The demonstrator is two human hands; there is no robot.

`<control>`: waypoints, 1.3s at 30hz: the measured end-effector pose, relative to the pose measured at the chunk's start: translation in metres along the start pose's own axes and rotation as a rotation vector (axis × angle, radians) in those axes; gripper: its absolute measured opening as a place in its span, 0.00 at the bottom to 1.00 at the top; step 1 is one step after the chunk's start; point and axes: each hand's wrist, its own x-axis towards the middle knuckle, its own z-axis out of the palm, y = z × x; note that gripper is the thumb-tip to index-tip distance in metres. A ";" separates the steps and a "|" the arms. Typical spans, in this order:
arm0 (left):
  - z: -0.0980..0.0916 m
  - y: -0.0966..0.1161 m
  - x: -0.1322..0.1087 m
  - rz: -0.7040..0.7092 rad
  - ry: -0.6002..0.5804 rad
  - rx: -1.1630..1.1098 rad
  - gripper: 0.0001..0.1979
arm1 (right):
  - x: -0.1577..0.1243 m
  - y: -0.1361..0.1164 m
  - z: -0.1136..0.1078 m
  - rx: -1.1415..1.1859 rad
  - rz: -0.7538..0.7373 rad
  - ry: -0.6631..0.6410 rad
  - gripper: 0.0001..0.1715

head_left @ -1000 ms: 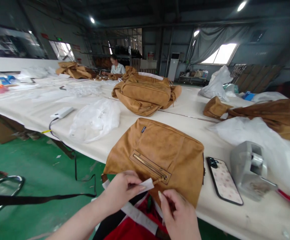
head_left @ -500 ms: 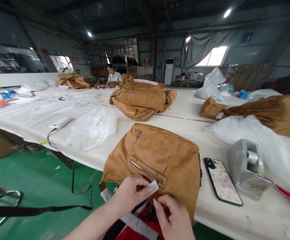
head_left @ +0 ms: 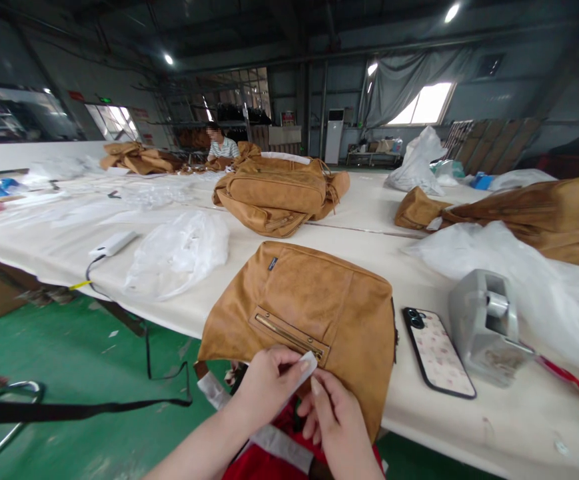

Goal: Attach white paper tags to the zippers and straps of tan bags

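Pinching white strip (head_left: 310, 360) | left hand (head_left: 269, 387) | long axis slants up-right

On the right of the table (head_left: 419, 427) we have a phone (head_left: 442, 353), its camera side up, just beside a grey tape dispenser (head_left: 469, 333). Behind them we see a crumpled plastic sheet (head_left: 524, 280). To our left, a plastic bag (head_left: 174, 257) lies near a white box (head_left: 113, 245) with a black cord (head_left: 88, 273). Farther back we make out a person (head_left: 223, 148) in a striped top, a white cabinet (head_left: 336, 137) and a bright window (head_left: 422, 107); below us is green floor (head_left: 94, 367).
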 end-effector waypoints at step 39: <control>-0.015 0.010 -0.007 0.142 -0.298 0.021 0.09 | 0.016 0.006 0.007 0.097 -0.049 0.177 0.26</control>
